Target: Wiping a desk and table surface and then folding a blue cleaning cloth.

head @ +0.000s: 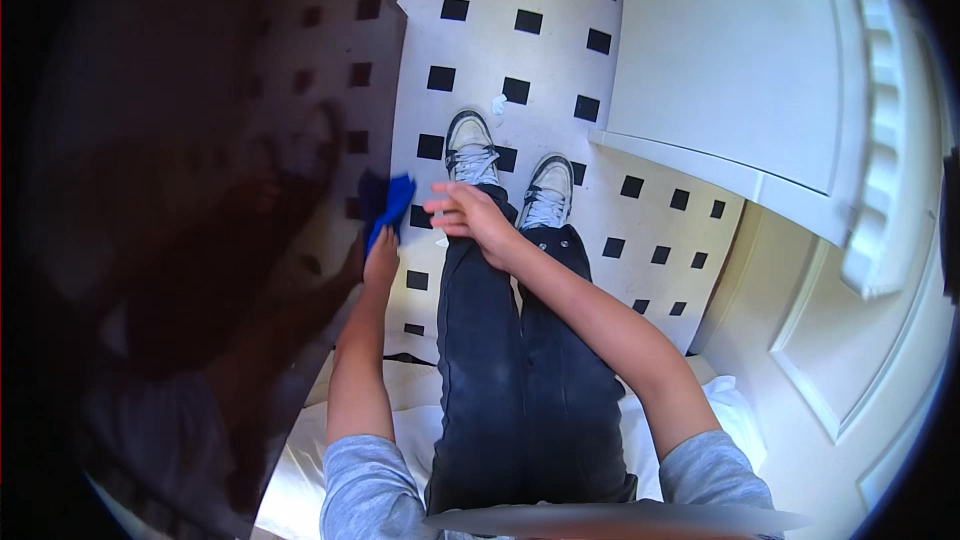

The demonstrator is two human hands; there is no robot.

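Observation:
My left hand [382, 259] grips a blue cloth [395, 202] and holds it against the side of a dark, glossy panel [300, 90] on the left, which mirrors the cloth and my arm. To the right of the cloth, my right hand [469, 221] is over my lower leg with its fingers apart and nothing in it. The fingers of this hand point left, towards the cloth. My legs in dark trousers [517, 360] stretch out below my arms, with sneakers [472, 146] on the floor.
White flooring [487, 52] with black squares lies ahead, with a small white scrap [499, 104] near my shoe. A white cabinet [727, 52] with a ridged edge stands at the upper right. A panelled white surface [810, 330] is at the right, and white fabric [412, 427] lies beneath me.

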